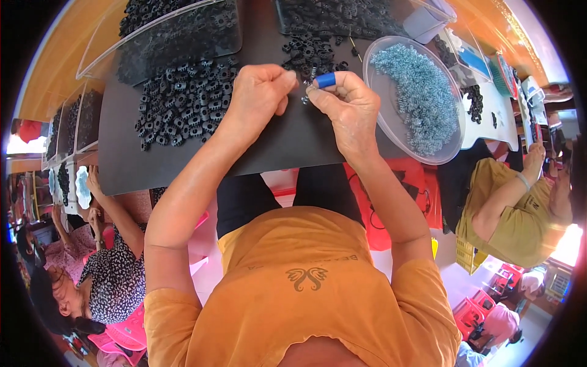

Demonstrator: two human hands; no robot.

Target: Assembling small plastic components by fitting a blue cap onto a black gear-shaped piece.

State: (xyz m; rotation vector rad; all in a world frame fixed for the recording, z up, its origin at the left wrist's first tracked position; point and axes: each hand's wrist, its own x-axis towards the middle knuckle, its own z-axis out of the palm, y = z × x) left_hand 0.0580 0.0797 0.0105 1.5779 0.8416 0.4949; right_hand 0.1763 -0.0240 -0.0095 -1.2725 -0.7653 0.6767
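My left hand [260, 92] is closed above the dark table, its thumb and fingertips pinched together; whatever they hold is hidden. Close beside it, my right hand [350, 110] pinches a small metal spring [308, 84] between thumb and forefinger. Blue tape [324, 80] wraps that forefinger. Another coil spring [313, 71] shows just beyond the fingertips. Loose small black plastic parts [183, 101] are spread left of my left hand, and a second pile of black parts [306, 52] lies beyond both hands. At the right, a round clear plastic tray [386, 125] holds a heap of springs [422, 98].
Two clear bins, one at the far left [183, 43] and one at the far middle [342, 15], contain black parts. A pale cup [428, 21] stands behind the tray. Co-workers sit at left [113, 275] and right [513, 208]. A red bag [397, 202] is below the table edge.
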